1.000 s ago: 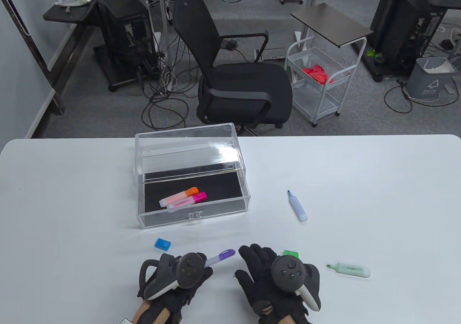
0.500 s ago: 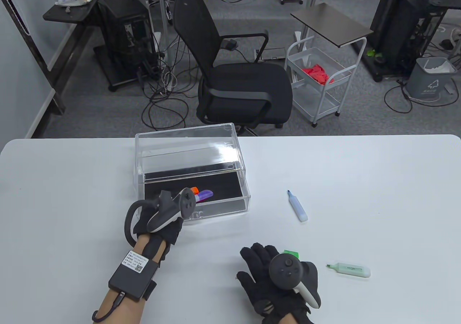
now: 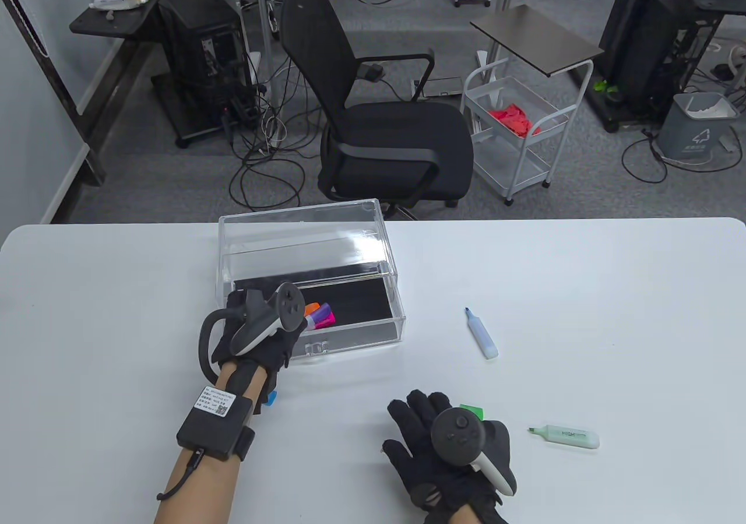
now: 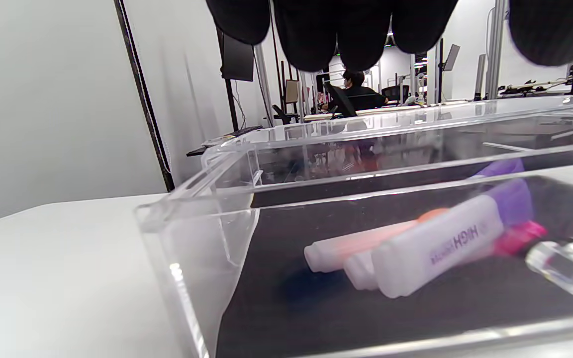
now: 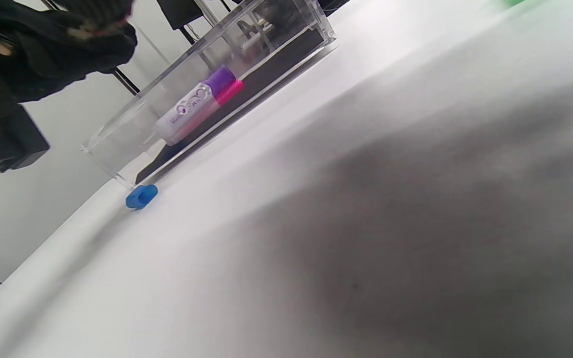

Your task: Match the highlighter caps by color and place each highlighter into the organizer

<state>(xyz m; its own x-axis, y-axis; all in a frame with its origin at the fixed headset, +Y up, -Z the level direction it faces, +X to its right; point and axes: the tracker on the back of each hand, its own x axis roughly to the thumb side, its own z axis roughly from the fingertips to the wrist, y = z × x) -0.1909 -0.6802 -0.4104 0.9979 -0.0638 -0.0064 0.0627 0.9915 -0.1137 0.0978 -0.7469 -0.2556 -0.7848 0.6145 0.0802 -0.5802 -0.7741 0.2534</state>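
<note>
The clear organizer [image 3: 349, 337] has its black-lined drawer pulled out. In it the purple highlighter [image 3: 321, 312] [image 4: 445, 243] lies on top of the orange highlighter [image 3: 311, 308] and the pink highlighter [image 3: 328, 318]. My left hand [image 3: 242, 307] hovers over the drawer's left end, its fingers [image 4: 336, 35] above the pens and touching none. My right hand [image 3: 419, 425] lies flat on the table, holding nothing. Beside it is a green cap [image 3: 473, 412]. An uncapped green highlighter [image 3: 565, 435] and an uncapped blue highlighter [image 3: 482, 333] lie to the right. A blue cap [image 3: 271, 399] [image 5: 141, 196] peeks out beside my left forearm.
The white table [image 3: 583, 291] carries only these things. A black office chair [image 3: 379, 116] and a white cart [image 3: 513, 133] stand beyond the far edge.
My left hand carried the capped purple highlighter from the table's front to the drawer and let it go on the orange and pink ones. The right hand stayed put.
</note>
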